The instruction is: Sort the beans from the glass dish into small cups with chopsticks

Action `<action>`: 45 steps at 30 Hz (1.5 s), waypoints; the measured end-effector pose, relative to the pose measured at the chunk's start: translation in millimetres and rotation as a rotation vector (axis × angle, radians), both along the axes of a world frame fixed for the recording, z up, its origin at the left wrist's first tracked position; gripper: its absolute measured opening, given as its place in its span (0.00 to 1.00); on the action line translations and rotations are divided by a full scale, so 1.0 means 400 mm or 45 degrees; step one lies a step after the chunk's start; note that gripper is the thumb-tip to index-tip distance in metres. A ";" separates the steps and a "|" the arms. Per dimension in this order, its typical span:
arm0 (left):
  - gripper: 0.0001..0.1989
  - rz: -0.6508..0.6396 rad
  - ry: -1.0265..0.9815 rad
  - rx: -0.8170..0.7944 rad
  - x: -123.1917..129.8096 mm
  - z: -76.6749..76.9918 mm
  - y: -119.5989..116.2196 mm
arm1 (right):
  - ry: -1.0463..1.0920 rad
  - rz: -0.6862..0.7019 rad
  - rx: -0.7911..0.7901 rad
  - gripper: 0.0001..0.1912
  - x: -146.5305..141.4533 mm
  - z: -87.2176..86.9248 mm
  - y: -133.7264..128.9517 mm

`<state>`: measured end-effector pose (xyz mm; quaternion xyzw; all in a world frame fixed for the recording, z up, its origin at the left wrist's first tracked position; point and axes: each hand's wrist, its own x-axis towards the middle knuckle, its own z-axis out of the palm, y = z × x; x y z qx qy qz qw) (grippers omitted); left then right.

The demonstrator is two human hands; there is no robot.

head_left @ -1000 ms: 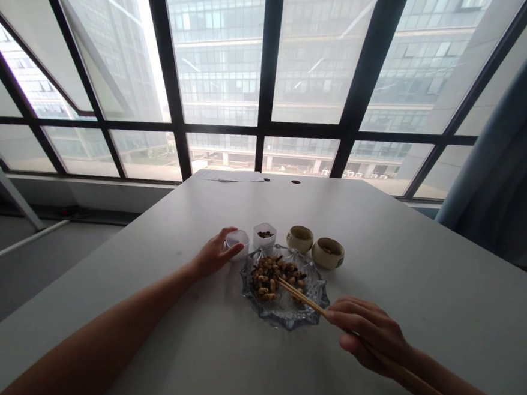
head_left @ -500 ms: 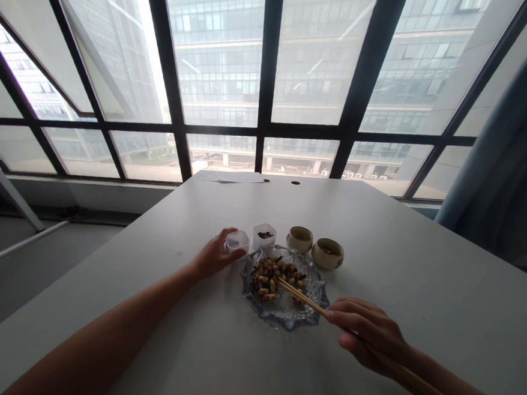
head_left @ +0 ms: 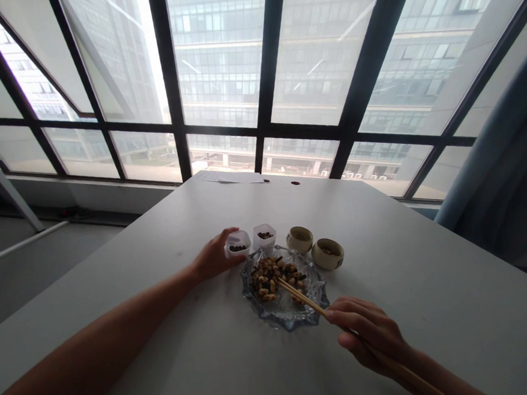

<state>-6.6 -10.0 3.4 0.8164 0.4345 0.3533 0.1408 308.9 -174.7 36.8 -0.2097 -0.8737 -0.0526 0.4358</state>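
Note:
My left hand (head_left: 217, 255) is wrapped round the left side of a small clear cup (head_left: 239, 253) with dark bits in it. Chopsticks (head_left: 314, 306) are gripped in my right hand (head_left: 372, 331), their tips among peanuts and dark pieces (head_left: 269, 279) on a scalloped glass plate (head_left: 294, 321). Beside the held cup stands a second clear cup (head_left: 265, 241), also with dark bits. Two beige ceramic cups (head_left: 299, 241) (head_left: 328, 261) stand behind the plate to the right; the right one has some pieces inside.
White sheets of paper (head_left: 232, 177) lie at the far end of the white table (head_left: 189, 359), near two dark round holes. Large windows stand beyond it. A blue curtain (head_left: 494, 139) hangs at the right, and a white frame (head_left: 15, 197) is at the far left.
The cup at my left hand has tipped slightly, so its dark contents now show. My left thumb has shifted a little lower. My right hand and the chopsticks have hardly moved.

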 end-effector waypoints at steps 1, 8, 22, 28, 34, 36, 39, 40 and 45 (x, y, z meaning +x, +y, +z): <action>0.36 -0.010 -0.015 0.018 0.000 -0.002 0.001 | 0.000 0.000 0.001 0.13 -0.001 0.001 0.000; 0.36 0.003 -0.005 -0.003 0.000 -0.006 0.005 | -0.002 -0.005 -0.016 0.13 0.002 -0.005 0.001; 0.36 -0.006 -0.001 -0.071 0.004 0.013 -0.008 | -0.018 -0.010 -0.032 0.13 -0.003 0.001 0.002; 0.36 -0.010 0.018 -0.087 0.002 0.012 -0.006 | -0.071 -0.066 -0.056 0.10 -0.008 0.002 0.000; 0.35 -0.019 0.007 -0.082 0.002 0.007 -0.002 | -0.088 -0.084 -0.067 0.08 -0.011 0.001 -0.002; 0.35 -0.013 -0.001 -0.082 0.002 0.007 -0.002 | -0.083 -0.076 -0.063 0.09 -0.012 0.002 -0.002; 0.35 -0.012 -0.002 -0.090 0.002 0.009 -0.003 | -0.068 -0.067 -0.064 0.09 -0.012 0.002 -0.001; 0.35 -0.013 -0.002 -0.094 0.001 0.010 -0.004 | -0.064 -0.071 -0.066 0.09 -0.011 0.001 0.000; 0.35 -0.002 0.014 -0.085 0.001 0.012 -0.007 | -0.017 -0.076 -0.095 0.11 -0.008 -0.002 -0.002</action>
